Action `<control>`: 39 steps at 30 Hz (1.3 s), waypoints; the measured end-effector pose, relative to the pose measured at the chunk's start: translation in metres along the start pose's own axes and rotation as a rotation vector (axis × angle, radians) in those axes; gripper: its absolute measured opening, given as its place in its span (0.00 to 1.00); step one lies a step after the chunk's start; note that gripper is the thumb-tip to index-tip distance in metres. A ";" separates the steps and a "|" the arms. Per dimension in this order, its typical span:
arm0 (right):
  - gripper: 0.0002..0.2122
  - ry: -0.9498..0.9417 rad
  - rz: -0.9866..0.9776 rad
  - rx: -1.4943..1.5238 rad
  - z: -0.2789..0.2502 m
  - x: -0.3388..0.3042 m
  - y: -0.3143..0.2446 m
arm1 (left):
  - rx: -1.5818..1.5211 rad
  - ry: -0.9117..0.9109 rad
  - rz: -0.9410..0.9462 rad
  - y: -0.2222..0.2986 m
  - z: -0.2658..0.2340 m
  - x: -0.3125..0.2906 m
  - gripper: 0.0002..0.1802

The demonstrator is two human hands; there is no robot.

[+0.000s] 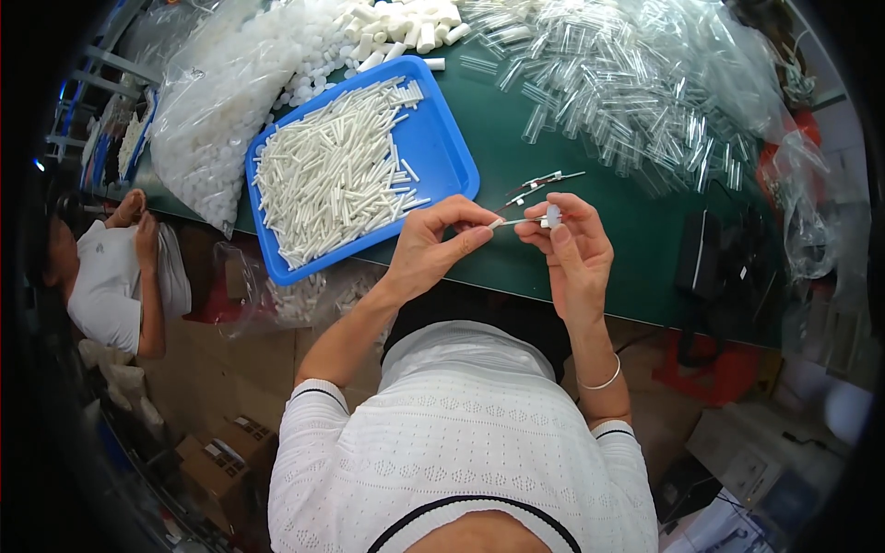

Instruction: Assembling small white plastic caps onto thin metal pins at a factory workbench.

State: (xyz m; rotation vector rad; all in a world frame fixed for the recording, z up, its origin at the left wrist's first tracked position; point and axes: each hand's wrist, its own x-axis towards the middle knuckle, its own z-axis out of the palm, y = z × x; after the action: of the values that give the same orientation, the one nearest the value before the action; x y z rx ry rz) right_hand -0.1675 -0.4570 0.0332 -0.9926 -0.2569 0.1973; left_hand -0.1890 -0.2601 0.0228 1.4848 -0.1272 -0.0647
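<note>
My left hand (441,241) pinches a small white piece (496,224) between thumb and forefinger, at the near end of a thin pale rod (521,220). The fingers of my right hand (573,249) are closed around the rod's other end, where a translucent white cap (553,217) shows between thumb and forefinger. How the pieces join is partly hidden by the fingers. Just beyond my hands, a slim metal-tipped tool (546,181) with white bits along it lies on the green table (636,263). A blue tray (461,161) full of short white sticks (327,170) stands left of my hands.
Clear plastic tubes (636,74) are heaped at the far right. White caps (309,69) spill beside a clear bag (207,120) at the far left, near thick white cylinders (406,26). A black box (698,253) stands right. Another person (124,272) sits at left.
</note>
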 end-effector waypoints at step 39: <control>0.12 0.136 0.126 -0.010 -0.030 0.008 -0.012 | 1.628 0.119 0.458 0.010 -0.085 0.206 0.11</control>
State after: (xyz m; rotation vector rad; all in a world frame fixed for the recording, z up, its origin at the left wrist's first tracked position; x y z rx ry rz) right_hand -0.1503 -0.4851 0.0284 -1.0283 -0.0711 0.2421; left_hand 0.0250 -0.2002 0.0355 3.0169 -0.4926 0.6454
